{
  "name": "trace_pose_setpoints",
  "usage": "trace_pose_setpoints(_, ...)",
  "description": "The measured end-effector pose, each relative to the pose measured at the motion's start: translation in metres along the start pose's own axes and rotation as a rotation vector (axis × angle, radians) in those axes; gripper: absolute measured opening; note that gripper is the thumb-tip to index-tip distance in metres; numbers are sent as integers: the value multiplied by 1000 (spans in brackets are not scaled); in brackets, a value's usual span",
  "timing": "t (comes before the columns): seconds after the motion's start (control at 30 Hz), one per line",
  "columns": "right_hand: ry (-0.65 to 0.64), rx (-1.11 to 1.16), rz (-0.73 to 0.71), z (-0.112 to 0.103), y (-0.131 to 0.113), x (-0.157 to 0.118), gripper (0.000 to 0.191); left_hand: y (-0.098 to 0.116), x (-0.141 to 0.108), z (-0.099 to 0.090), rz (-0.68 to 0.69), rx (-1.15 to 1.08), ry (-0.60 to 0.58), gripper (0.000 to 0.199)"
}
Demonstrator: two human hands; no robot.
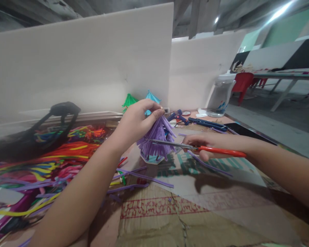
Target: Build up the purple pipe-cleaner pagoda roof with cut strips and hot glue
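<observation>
Head view | left fingers (156, 116) pinch purple cone (159, 132), tip probably hidden | right fingers (195, 138) grip scissors (218, 150) | blue cone (152, 97) partly covered

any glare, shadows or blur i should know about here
Head view: a bright light glares at upper right; same view, a shadow darkens the work surface below the right hand; same view, the dark object at far left looks smeared.

The cone (159, 133) is purple, the scissor handles (221, 151) red.
</observation>
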State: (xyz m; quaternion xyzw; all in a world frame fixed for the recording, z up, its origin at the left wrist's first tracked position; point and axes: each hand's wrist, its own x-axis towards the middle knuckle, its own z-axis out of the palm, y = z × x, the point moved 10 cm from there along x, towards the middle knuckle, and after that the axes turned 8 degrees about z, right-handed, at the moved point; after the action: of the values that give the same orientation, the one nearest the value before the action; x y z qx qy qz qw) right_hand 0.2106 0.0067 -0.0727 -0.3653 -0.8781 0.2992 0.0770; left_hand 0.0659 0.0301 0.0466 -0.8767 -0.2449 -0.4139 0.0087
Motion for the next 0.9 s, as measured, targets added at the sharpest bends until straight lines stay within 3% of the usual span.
trace_pose_setpoints(0.43, 5, 80, 115, 1, 11, 2, 30, -5, -1, -1, -20, 16, 4, 22)
trace_pose_setpoints(0.9, 27, 56, 166, 1, 10, 4, 32, -8, -1, 0, -34, 12, 0, 23)
